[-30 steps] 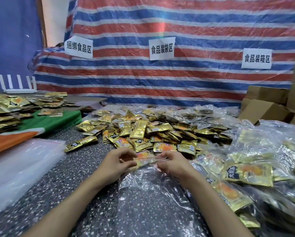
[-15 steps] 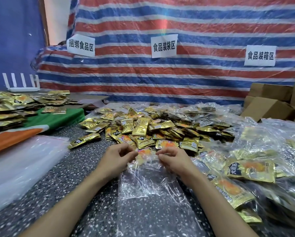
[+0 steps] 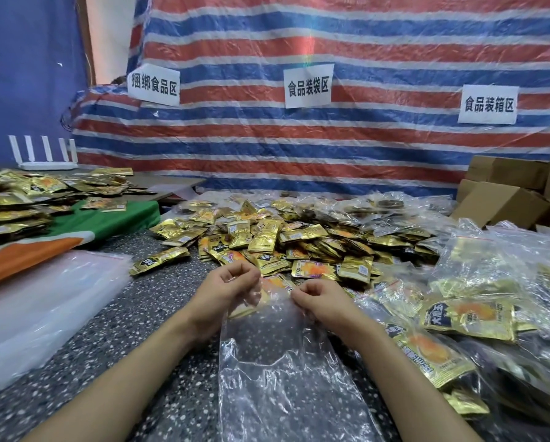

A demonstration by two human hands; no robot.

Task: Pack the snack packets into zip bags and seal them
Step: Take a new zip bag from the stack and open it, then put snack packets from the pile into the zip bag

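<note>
Clear, crinkled film forms the zip bag (image 3: 283, 362), which lies lengthwise on the table (image 3: 159, 314) directly in front of the person, its mouth at the far end. The left hand (image 3: 229, 288) pinches the left corner of the mouth between thumb and curled fingers. The right hand (image 3: 318, 301) has its fingers curled onto the right corner. The film between the two hands is slack and wrinkled. A gold-and-orange shape shows through the film near the left hand; it appears to be a packet lying under or inside the mouth, but glare prevents confirmation.

The table surface is dark stone with white speckles. Just beyond the hands lies the pile of snack packets (image 3: 283, 240): flat, rectangular, glossy gold foil pouches with orange panels, overlapping at random. To the right, filled bags (image 3: 490, 282) of the same clear film hold more pouches. To the left rests a stack of flat, milky bags (image 3: 44, 307), touching a green-and-orange cloth (image 3: 101, 221). Brown cardboard boxes (image 3: 503, 199) stand at the far right. A red, white and blue striped woven tarp (image 3: 331, 148) forms the backdrop, carrying three white paper signs (image 3: 308, 86).
</note>
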